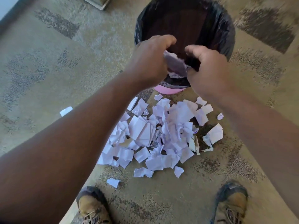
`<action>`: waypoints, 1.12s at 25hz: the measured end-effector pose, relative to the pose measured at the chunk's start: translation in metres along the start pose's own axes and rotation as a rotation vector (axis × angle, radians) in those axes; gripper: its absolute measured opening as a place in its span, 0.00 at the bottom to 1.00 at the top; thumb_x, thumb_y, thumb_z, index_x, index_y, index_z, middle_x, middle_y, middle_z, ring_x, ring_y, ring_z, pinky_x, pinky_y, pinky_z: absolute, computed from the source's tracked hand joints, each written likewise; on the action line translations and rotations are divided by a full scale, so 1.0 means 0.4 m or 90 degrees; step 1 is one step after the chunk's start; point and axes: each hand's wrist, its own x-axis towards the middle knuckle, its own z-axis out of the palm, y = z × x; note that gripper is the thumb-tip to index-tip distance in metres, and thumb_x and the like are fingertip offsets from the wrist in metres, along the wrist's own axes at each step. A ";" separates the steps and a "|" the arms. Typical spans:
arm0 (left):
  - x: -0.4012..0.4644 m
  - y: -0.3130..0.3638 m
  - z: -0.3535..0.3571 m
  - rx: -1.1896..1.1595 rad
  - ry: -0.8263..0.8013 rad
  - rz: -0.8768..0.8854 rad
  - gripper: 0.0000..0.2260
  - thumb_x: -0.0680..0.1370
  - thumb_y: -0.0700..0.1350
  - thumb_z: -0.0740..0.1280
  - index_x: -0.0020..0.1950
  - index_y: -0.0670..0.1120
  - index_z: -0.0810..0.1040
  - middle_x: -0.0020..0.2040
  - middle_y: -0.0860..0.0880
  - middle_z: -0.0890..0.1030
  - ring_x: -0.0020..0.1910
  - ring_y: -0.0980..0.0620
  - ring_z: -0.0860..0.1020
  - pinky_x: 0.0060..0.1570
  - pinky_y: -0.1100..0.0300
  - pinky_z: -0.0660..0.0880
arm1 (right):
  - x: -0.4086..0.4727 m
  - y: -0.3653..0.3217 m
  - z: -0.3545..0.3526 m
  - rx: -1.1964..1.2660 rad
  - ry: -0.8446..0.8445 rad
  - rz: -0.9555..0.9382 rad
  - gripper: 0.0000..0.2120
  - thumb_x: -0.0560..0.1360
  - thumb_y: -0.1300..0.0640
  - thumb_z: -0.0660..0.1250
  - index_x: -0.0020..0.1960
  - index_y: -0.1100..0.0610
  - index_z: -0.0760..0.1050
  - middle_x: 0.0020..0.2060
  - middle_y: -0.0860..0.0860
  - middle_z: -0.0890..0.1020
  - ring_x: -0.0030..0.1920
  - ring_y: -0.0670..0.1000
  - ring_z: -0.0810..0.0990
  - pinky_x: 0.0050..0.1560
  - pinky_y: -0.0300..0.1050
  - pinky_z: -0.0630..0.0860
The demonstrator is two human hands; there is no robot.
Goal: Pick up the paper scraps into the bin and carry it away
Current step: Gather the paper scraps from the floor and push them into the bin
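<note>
Both hands are over the near rim of the bin [226, 36], a pink bin lined with a black bag. The left hand [150, 60] and right hand [208, 68] curl around a bunch of paper [175, 65] held between them. The pile of paper scraps [155, 135] lies on the carpet [48, 70] just before the bin, between it and the person's boots [92, 207].

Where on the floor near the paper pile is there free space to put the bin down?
Bare carpet lies left of the bin, with only one stray scrap there. More bare carpet lies right of the pile. A narrower strip runs between the pile and the boots. It is crowded between bin and pile.
</note>
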 end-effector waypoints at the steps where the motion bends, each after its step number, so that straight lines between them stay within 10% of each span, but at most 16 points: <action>1: -0.013 -0.007 0.005 0.010 -0.002 0.006 0.24 0.74 0.36 0.63 0.70 0.46 0.77 0.65 0.46 0.81 0.64 0.46 0.79 0.65 0.48 0.74 | -0.014 0.002 0.004 0.014 -0.003 -0.003 0.24 0.78 0.63 0.66 0.74 0.53 0.74 0.66 0.51 0.81 0.67 0.52 0.78 0.58 0.33 0.68; 9: -0.285 -0.089 0.165 -0.044 0.201 -0.008 0.09 0.76 0.40 0.68 0.55 0.40 0.79 0.55 0.42 0.79 0.53 0.39 0.76 0.55 0.48 0.71 | -0.207 0.062 0.140 0.069 0.133 -0.290 0.05 0.75 0.70 0.67 0.46 0.65 0.82 0.42 0.59 0.83 0.42 0.60 0.80 0.46 0.49 0.77; 13: -0.450 -0.253 0.343 -0.007 -0.186 -0.387 0.25 0.76 0.48 0.71 0.72 0.46 0.71 0.75 0.42 0.67 0.74 0.36 0.65 0.71 0.42 0.65 | -0.321 0.199 0.272 0.063 -0.250 0.039 0.12 0.78 0.61 0.69 0.61 0.57 0.80 0.58 0.55 0.81 0.54 0.56 0.81 0.57 0.54 0.79; 17: -0.572 -0.321 0.423 -0.002 -0.331 -0.475 0.47 0.74 0.55 0.75 0.84 0.52 0.47 0.82 0.44 0.54 0.78 0.37 0.62 0.73 0.42 0.67 | -0.378 0.289 0.386 0.014 -0.550 0.236 0.36 0.76 0.51 0.74 0.80 0.51 0.61 0.79 0.54 0.59 0.77 0.56 0.64 0.70 0.45 0.65; 22: -0.563 -0.286 0.485 -0.197 -0.286 -0.594 0.52 0.74 0.53 0.77 0.84 0.57 0.42 0.80 0.40 0.54 0.76 0.39 0.65 0.72 0.49 0.67 | -0.391 0.287 0.502 0.046 -0.570 0.310 0.52 0.75 0.48 0.75 0.83 0.44 0.40 0.81 0.55 0.45 0.79 0.61 0.57 0.74 0.55 0.66; 28: -0.550 -0.239 0.521 -0.335 -0.262 -0.607 0.42 0.77 0.46 0.74 0.83 0.56 0.50 0.74 0.42 0.64 0.68 0.42 0.72 0.59 0.53 0.74 | -0.419 0.222 0.528 0.252 -0.425 0.304 0.37 0.77 0.62 0.73 0.79 0.52 0.58 0.70 0.52 0.67 0.67 0.51 0.69 0.61 0.41 0.68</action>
